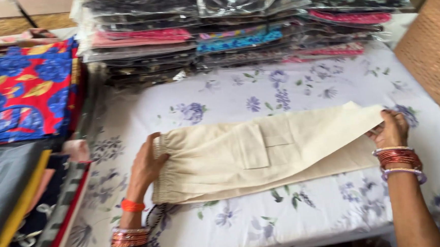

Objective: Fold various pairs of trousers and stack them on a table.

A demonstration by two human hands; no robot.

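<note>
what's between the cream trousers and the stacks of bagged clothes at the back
Only bare floral sheet lies between the cream trousers and the bagged stacks, as the head view shows.

My arms are bare, with no sleeves showing. My left wrist (130, 230) wears an orange thread band (132, 205) above a stack of red-gold bangles (129, 239). My right wrist (401, 166) carries red bangles (398, 157) edged with pale lilac ones (405, 173).
</note>
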